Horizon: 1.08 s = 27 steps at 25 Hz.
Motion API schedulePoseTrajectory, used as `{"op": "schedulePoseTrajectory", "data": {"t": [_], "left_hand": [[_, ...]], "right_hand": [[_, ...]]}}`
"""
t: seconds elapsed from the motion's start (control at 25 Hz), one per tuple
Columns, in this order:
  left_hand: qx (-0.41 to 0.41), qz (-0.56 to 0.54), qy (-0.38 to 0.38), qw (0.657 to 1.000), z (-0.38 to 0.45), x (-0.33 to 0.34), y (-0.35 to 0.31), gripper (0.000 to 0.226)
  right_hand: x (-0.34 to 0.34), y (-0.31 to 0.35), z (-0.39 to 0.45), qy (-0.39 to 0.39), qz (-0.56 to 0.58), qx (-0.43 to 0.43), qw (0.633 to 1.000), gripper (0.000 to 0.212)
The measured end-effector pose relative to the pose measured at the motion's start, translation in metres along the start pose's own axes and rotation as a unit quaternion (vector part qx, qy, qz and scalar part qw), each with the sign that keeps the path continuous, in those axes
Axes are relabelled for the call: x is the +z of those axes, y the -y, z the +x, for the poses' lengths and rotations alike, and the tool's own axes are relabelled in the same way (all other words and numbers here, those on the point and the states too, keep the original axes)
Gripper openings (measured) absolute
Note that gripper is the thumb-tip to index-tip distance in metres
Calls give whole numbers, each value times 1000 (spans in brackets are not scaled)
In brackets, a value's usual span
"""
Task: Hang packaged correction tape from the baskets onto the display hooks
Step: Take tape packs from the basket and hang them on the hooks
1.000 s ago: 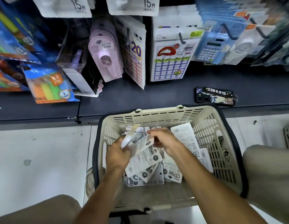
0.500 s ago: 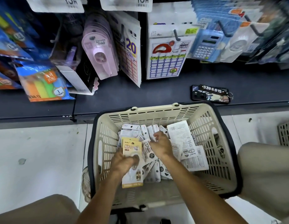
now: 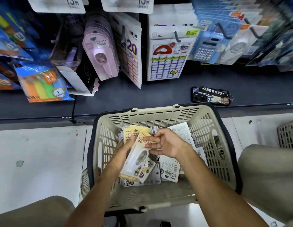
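Over the beige basket [image 3: 208, 138] on the pale floor, both forearms reach in from the bottom of the view. Left hand [image 3: 122, 152] grips a small fanned stack of yellow correction tape packs [image 3: 137, 154], fingers curled round their left edge, the front pack showing its clear blister. Right hand [image 3: 165, 143] meets the stack from the right, its fingers pinching the upper edge of the front card. Beneath them, more white and yellow packs [image 3: 168, 169] lie loose on the basket's bottom. Beyond the basket's far rim, a phone [image 3: 210, 96] with a numbered key tag lies on the dark shelf. Farther back, pink correction tape [image 3: 100, 54] packs, label sheets [image 3: 167, 59] and blue calculators [image 3: 206, 46] hang on display hooks.
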<state>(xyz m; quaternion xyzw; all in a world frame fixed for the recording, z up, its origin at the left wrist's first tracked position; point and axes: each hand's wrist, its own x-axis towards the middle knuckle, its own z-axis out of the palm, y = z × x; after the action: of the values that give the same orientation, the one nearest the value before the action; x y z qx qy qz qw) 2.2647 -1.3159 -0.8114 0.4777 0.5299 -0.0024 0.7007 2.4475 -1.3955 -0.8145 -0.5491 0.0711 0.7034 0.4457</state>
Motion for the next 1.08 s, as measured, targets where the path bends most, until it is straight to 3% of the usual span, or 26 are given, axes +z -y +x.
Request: {"op": "schedulePoseTrajectory", "data": {"t": [0.04, 0.12, 0.2, 0.24, 0.28, 0.36, 0.4, 0.48, 0.56, 0.64, 0.72, 0.76, 0.84, 0.96, 1.08], "left_hand": [[-3, 25, 17, 1000, -1, -1, 0, 64], [15, 105, 21, 994, 3, -1, 5, 45], [22, 129, -36, 991, 6, 0, 9, 44], [22, 126, -86, 988, 8, 0, 11, 49], [29, 124, -134, 983, 8, -1, 11, 58], [58, 121, -173, 976, 8, -2, 8, 81], [78, 121, -166, 976, 10, -3, 9, 85], [97, 98, -157, 978, 15, -4, 10, 77], [99, 108, -159, 976, 16, -6, 10, 72], [91, 105, -157, 978, 17, -7, 8, 84], [91, 90, -148, 981, 20, -9, 7, 62], [87, 91, -137, 983, 20, -9, 6, 53], [65, 53, -94, 992, 18, -8, 2, 45], [28, -49, -31, 998, 15, -4, 1, 45], [6, -45, 17, 999, 9, 4, 2, 47]], "right_hand": [[-2, 1, -2, 13, 9, 6, 1000, 28], [-4, -6, 1, 17, 31, -12, 999, 32], [-4, -25, 7, -67, -23, -64, 995, 33], [-5, -38, 10, -133, -148, -96, 975, 30], [-5, -53, 12, -163, -305, -116, 931, 27], [-4, -84, 19, -134, -533, -128, 825, 26], [-2, -94, 22, -115, -568, -132, 804, 25], [1, -97, 23, -79, -526, -147, 834, 18], [1, -79, 19, -29, -391, -133, 910, 19], [-8, -49, 11, 29, -252, -97, 963, 24], [-17, -20, 0, 102, -156, -77, 980, 31], [-19, -11, -5, 100, -131, -87, 982, 26], [-19, -3, -8, 21, -99, -114, 988, 7], [-19, -9, -5, -106, -72, -116, 985, 34], [-3, -29, -2, -157, -95, -109, 977, 32]]}}
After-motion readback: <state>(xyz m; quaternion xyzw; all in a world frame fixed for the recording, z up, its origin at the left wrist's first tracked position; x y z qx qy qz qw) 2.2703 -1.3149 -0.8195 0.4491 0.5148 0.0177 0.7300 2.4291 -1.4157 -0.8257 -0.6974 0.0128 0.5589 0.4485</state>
